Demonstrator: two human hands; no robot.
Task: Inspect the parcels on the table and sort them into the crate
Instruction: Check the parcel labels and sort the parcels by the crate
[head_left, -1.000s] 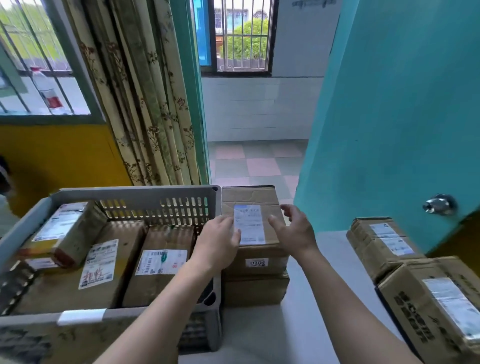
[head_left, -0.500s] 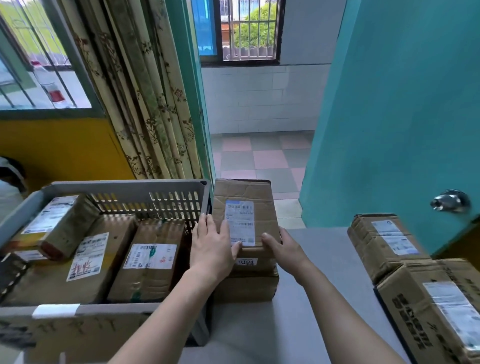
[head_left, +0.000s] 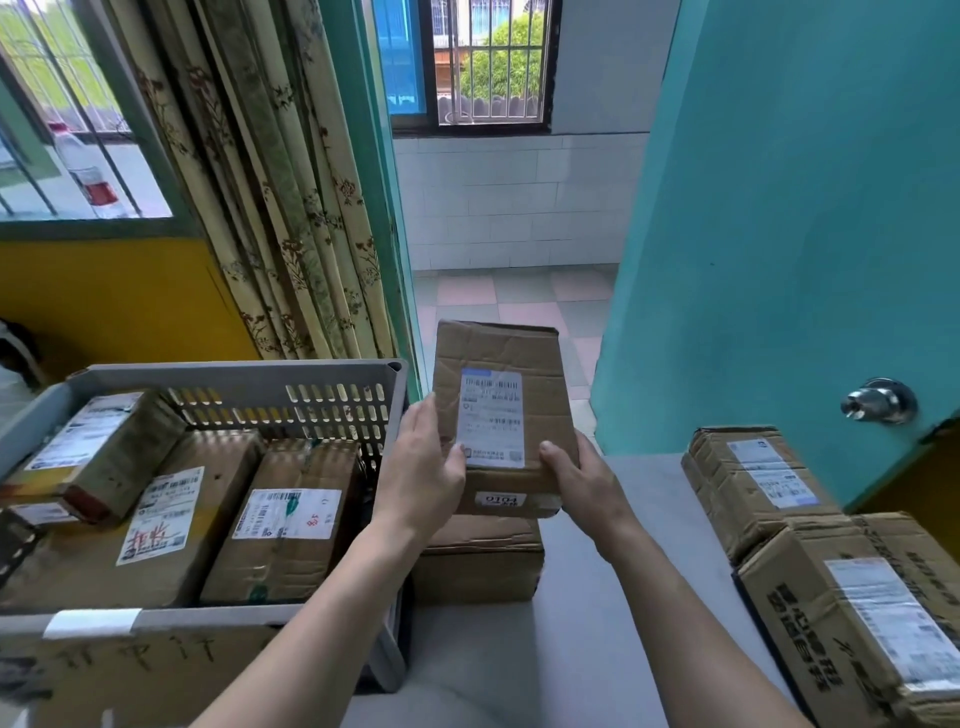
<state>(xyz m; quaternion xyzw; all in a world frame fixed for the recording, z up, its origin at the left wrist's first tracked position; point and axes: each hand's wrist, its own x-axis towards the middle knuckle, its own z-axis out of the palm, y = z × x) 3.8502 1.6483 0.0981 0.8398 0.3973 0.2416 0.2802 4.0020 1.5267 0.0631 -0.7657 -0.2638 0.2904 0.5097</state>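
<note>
I hold a brown cardboard parcel (head_left: 506, 353) with a white shipping label, tilted up so its top face points at me. My left hand (head_left: 423, 462) grips its left edge and my right hand (head_left: 576, 475) grips its lower right corner. It is lifted off another brown parcel (head_left: 480, 564) that lies on the table just right of the crate. The grey slotted crate (head_left: 291, 374) at the left holds several labelled cardboard parcels. Two more parcels wait on the table at the right: a smaller one (head_left: 753, 483) and a bigger one (head_left: 852, 613).
The pale table top (head_left: 571, 649) runs between the crate and the right-hand parcels. A teal door (head_left: 779, 208) with a metal knob (head_left: 878, 402) stands behind them. A patterned curtain (head_left: 270, 182) hangs behind the crate. A tiled floor lies beyond the table's far edge.
Both hands closed on the top parcel of the stack and raised it, tilting its far end up. The parcel beneath it stayed on the table.
</note>
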